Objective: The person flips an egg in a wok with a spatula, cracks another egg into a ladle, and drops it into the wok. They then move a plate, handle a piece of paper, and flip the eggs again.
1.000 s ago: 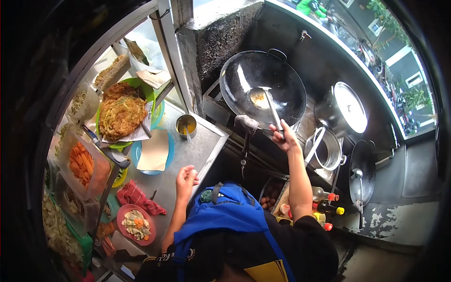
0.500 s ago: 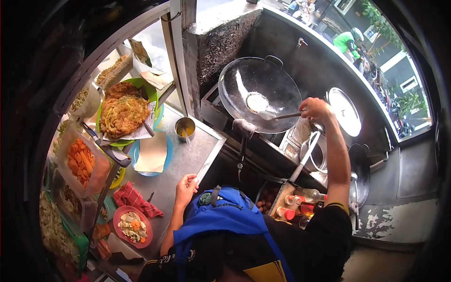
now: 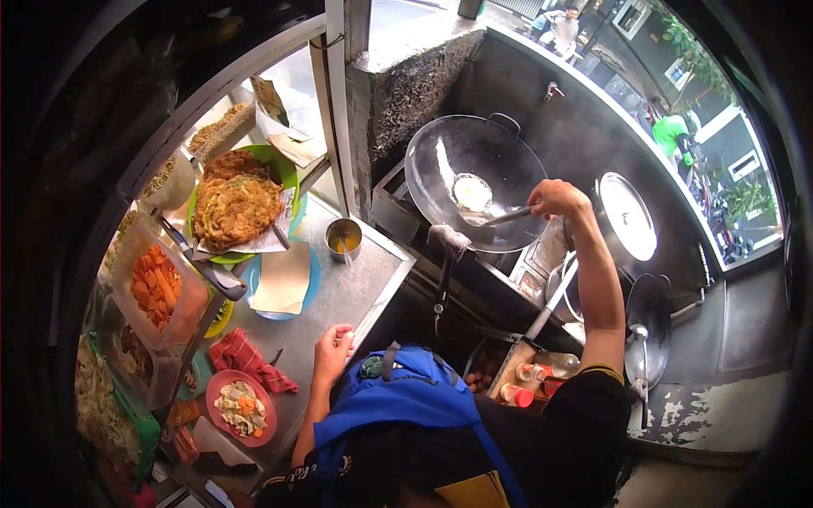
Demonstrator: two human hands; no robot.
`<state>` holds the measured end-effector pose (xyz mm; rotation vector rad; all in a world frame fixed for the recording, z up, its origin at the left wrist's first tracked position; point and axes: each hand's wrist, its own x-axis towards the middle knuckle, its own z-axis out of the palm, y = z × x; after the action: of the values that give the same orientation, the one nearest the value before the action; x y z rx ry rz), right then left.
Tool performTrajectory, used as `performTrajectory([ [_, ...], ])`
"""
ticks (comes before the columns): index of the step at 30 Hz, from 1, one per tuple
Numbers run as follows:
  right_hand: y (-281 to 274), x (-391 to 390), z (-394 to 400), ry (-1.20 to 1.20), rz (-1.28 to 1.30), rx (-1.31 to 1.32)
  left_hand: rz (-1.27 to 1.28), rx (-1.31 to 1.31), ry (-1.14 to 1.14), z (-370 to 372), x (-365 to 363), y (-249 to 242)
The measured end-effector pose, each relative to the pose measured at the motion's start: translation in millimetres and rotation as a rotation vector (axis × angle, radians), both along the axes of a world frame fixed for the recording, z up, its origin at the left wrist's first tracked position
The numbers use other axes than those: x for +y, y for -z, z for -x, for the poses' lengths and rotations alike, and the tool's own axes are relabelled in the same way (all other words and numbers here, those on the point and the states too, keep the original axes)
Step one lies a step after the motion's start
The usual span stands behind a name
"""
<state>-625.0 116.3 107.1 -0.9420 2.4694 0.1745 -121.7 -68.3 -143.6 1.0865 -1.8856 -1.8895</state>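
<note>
My right hand (image 3: pixel 561 200) is closed round the handle of a wok spatula (image 3: pixel 508 215). The blade rests low inside a large dark wok (image 3: pixel 428 173), just beside an egg (image 3: pixel 472 194) with a pale streak running up the wok wall from it. My left hand (image 3: pixel 334 349) hovers by the front edge of the metal counter (image 3: pixel 373 264), fingers loosely bent and partly apart, with nothing seen in it. Closest to it on the counter are a red checked cloth (image 3: pixel 246 360), a blue plate with brown paper (image 3: pixel 282 279) and a metal cup (image 3: pixel 343 237) holding yellow liquid and a spoon.
Fried omelettes (image 3: pixel 237 207) lie on a green plate at left, above a tub of carrots (image 3: pixel 155 284). A pink plate (image 3: pixel 241 408) holds cut vegetables. Sauce bottles (image 3: pixel 529 381) stand right of my body. A lid (image 3: pixel 627 216) and second wok (image 3: pixel 648 330) are farther right.
My right hand has moved left over the wok's rim, and the spatula blade has slid toward the near side of the egg. The whole view has shifted slightly. My left hand stays by the counter edge.
</note>
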Motion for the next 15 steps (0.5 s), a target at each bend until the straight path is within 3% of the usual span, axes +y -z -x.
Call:
performTrajectory([
  [4, 23.1, 5.9, -16.7, 0.107, 0.075, 0.007, -0.008, 0.012, -0.017, -3.4, -0.9, 2.0],
  [5, 47.9, 4.0, -27.8, -0.027, 0.042, 0.247, -0.009, 0.019, -0.016, -1.7, -1.7, 2.4],
  [7, 115.7, 5.9, -40.6, 0.038, 0.169, 0.424, 0.006, 0.027, 0.004, 2.4, -2.8, 0.6],
  [11, 206.2, 8.5, -64.3, 0.194, 0.471, 0.525, 0.044, 0.018, 0.062, 9.3, -6.8, -13.7],
  [15, 213.9, 9.8, -77.7, 0.437, 0.669, 0.336, 0.059, 0.026, 0.082, 8.0, -10.2, -14.0],
])
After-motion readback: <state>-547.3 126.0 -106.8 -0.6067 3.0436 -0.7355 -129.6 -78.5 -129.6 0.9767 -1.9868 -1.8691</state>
